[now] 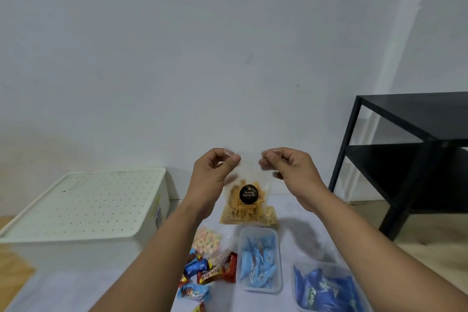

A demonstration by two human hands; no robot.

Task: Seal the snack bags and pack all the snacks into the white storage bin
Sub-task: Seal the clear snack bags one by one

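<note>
I hold a clear snack bag [247,206] of yellow potato sticks with a round black label up in front of me. My left hand [211,172] pinches its top left corner and my right hand [291,172] pinches its top right corner. The white storage bin [83,208] stands at the left with its perforated lid on. Below the bag lie a small bag of pastel marshmallows [207,239], a pile of wrapped chocolate bars [202,273], a clear tub of light blue sachets [260,261] and a second tub of dark blue packets [326,289].
A black metal shelf unit [410,154] stands at the right against the white wall. The snacks rest on a pale cloth-covered surface [311,240]. Wooden floor shows at the far left and right.
</note>
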